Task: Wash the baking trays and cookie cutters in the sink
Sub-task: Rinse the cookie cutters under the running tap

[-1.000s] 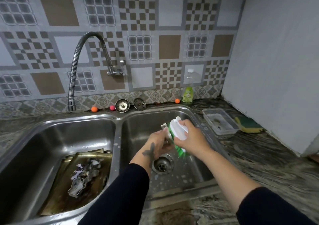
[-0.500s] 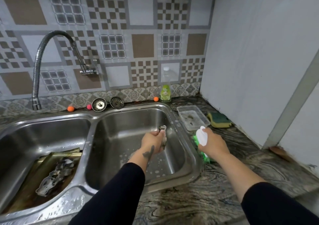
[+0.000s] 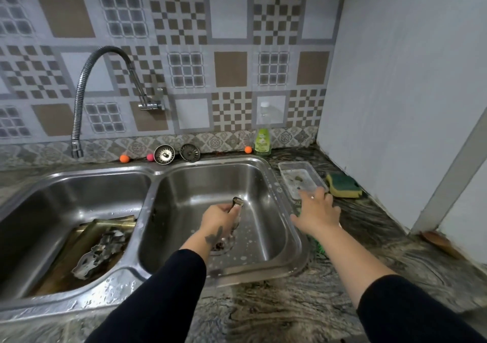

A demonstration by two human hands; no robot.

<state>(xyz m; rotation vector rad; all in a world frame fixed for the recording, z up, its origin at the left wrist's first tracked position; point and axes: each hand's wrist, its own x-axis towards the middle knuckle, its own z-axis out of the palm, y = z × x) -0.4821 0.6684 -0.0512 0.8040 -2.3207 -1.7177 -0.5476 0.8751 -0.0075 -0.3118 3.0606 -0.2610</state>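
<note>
My left hand (image 3: pixel 220 217) reaches forward with its back turned up, dark sleeve drawn to mid-forearm, a tattoo showing near the wrist. Its fingers (image 3: pixel 229 206) curl down and in around a small metal cookie cutter (image 3: pixel 237 201), whose top edge pokes out just beyond the knuckles. My right hand (image 3: pixel 317 212) stretches out palm down, fingers straight and spread, thumb splayed to the left, gripping nothing. The right forearm is bare to its dark sleeve.
</note>
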